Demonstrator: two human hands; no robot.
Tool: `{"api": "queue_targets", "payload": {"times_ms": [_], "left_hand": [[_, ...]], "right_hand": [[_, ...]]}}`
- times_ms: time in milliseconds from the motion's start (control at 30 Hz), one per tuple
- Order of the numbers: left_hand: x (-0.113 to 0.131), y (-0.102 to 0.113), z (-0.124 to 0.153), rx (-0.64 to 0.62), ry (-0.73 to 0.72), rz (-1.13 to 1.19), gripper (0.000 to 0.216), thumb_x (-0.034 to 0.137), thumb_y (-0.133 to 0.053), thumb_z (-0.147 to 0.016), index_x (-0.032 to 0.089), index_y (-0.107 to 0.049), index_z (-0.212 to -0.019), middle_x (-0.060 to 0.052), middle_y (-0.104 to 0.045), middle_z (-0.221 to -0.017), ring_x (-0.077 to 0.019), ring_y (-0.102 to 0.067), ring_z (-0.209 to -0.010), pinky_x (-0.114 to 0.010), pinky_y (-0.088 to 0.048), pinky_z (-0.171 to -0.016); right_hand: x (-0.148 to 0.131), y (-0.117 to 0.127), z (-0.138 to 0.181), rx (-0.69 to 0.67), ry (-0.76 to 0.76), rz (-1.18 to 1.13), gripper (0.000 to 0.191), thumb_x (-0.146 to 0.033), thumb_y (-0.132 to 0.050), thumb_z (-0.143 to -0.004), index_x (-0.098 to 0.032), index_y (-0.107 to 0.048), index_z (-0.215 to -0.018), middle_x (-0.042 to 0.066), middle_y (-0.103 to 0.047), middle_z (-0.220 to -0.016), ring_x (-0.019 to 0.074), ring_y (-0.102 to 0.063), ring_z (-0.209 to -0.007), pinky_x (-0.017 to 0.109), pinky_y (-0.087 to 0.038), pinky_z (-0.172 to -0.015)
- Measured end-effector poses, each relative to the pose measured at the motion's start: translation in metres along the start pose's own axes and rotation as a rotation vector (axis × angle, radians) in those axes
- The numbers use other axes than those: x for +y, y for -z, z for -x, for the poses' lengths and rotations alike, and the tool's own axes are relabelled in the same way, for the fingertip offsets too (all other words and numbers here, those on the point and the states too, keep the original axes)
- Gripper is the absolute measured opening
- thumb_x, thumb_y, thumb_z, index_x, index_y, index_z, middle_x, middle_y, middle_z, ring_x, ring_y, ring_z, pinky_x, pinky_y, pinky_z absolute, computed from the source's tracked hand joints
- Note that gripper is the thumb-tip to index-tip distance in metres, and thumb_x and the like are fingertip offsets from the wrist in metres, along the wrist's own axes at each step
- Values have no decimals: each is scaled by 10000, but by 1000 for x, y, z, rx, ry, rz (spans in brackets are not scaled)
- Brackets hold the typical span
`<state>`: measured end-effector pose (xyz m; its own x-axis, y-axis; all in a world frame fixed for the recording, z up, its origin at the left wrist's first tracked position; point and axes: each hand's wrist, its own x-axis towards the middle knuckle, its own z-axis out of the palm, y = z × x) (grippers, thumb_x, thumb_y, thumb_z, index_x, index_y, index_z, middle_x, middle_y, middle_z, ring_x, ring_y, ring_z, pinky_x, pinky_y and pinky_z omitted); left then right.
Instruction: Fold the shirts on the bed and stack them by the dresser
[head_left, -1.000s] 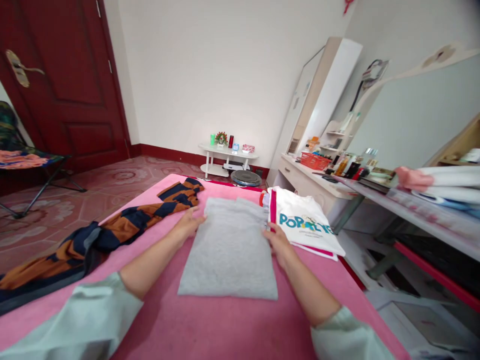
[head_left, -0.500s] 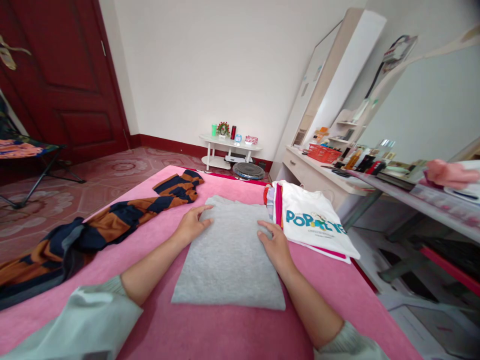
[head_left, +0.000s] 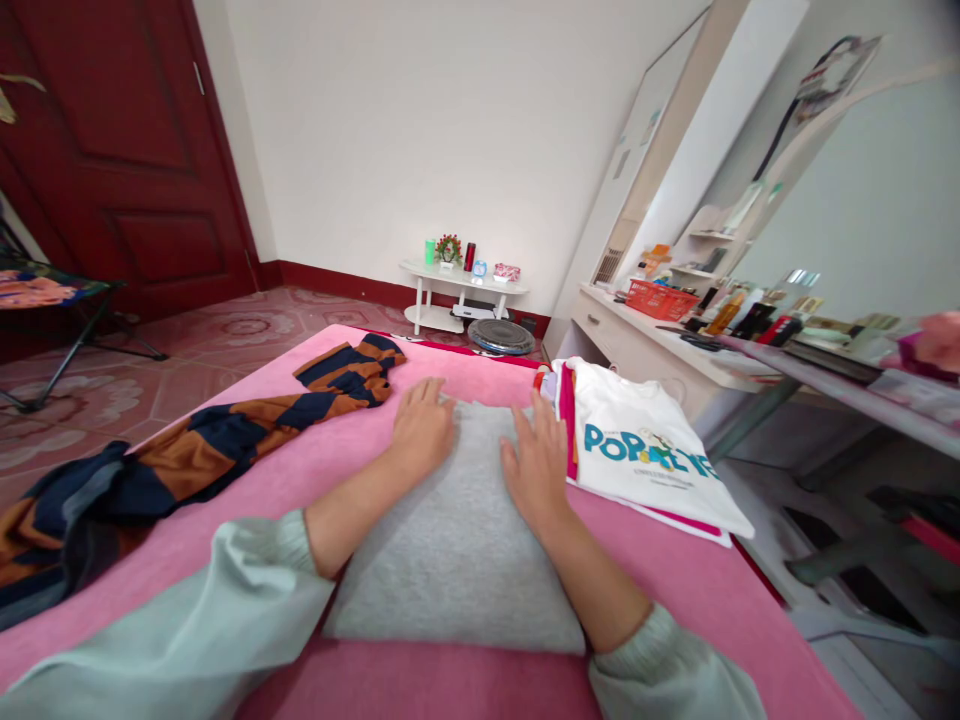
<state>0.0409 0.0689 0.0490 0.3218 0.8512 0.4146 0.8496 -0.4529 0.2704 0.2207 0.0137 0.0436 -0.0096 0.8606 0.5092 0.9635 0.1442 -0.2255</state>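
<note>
Plainly, both hands lie flat on the folded gray cloth (head_left: 457, 545), which is spread on the pink bed cover (head_left: 675, 600) right in front of the person. The left hand (head_left: 422, 432) rests palm down on the far left part of the gray cloth, fingers stretched out and close together, gripping nothing. The right hand (head_left: 535, 462) lies the same way on the far right part of the gray cloth, open and flat, with nothing in its grasp; a narrow strip of gray shows between the two hands. Pale green sleeves (head_left: 225, 620) cover both forearms over the near end of the gray cloth. Just to the right of the gray cloth sits a stack of folded shirts (head_left: 652, 455), its top one white with blue letters. To the left of the gray cloth, a little apart from it, a striped orange and navy garment (head_left: 225, 440) lies loose and crumpled. Well beyond the gray cloth, against the wall, stands a small white table (head_left: 461, 292).
</note>
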Motion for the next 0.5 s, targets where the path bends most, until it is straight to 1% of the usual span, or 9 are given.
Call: {"api": "queue_targets", "payload": {"times_ms": [33,67,133,200,233,300,367,400,500], "left_hand": [[9,-1,7,-47,-59,7,294,245,-468,-854,175,-687,-1037,-131,-502,-1330,-305,-404,-1263,-471,-244,-1098],[16,-4,14,-100,-97,29,335,275,-414,-889,170,-679,-1064,-133,-529,-1304,-292,-439,-1240,-461,-240,-1103],[24,-14,27,-185,-107,63,414,320,-357,-920,173,-595,-1224,-130,-498,-1360,-290,-423,-1271,-479,-227,-1105],[25,-25,34,-218,-85,64,492,357,-357,-923,193,-439,-1380,-115,-363,-1477,-301,-305,-1359,-512,-194,-1110],[24,-29,36,-226,-77,58,515,369,-359,-923,211,-389,-1412,-102,-312,-1508,-302,-255,-1384,-523,-175,-1112],[22,-34,37,-237,-74,49,517,377,-357,-925,242,-369,-1424,-85,-287,-1521,-299,-227,-1397,-531,-152,-1116],[21,-34,37,-227,-66,43,517,376,-358,-924,252,-365,-1426,-83,-289,-1520,-298,-227,-1397,-529,-148,-1118],[21,-33,36,-222,-62,40,520,373,-360,-923,254,-360,-1429,-85,-287,-1521,-297,-227,-1397,-527,-149,-1118],[18,-31,30,-234,-59,40,540,413,-373,-918,269,-339,-1438,-102,-245,-1535,-296,-205,-1405,-526,-144,-1117]], "right_hand": [[-1,-4,2,-76,69,-36,451,-229,-438,-878,-179,-472,-1325,105,-356,-1472,261,-265,-1373,479,-191,-1118],[-1,-8,3,-159,125,-69,433,-244,-406,-900,-183,-478,-1323,100,-418,-1435,238,-324,-1345,458,-221,-1107],[1,-15,3,-274,159,-92,425,-271,-375,-922,-175,-480,-1323,101,-465,-1402,224,-378,-1312,440,-257,-1083],[3,-20,-2,-282,120,-57,425,-287,-377,-927,-161,-478,-1321,110,-463,-1404,228,-390,-1301,427,-277,-1063],[3,-21,-6,-269,99,-33,410,-287,-380,-928,-161,-493,-1302,112,-490,-1378,228,-417,-1274,411,-297,-1045],[2,-22,-16,-257,62,21,341,-288,-392,-929,-173,-569,-1196,111,-588,-1244,228,-497,-1171,373,-348,-983],[0,-24,-29,-246,16,73,274,-297,-423,-922,-179,-623,-1068,112,-641,-1096,232,-543,-1069,351,-380,-915],[0,-26,-36,-236,-5,84,252,-302,-450,-913,-181,-625,-1048,110,-644,-1064,232,-552,-1037,343,-388,-890],[3,-37,-53,-227,-39,47,263,-291,-514,-886,-194,-592,-1119,83,-635,-1067,210,-566,-994,312,-399,-850]]}}
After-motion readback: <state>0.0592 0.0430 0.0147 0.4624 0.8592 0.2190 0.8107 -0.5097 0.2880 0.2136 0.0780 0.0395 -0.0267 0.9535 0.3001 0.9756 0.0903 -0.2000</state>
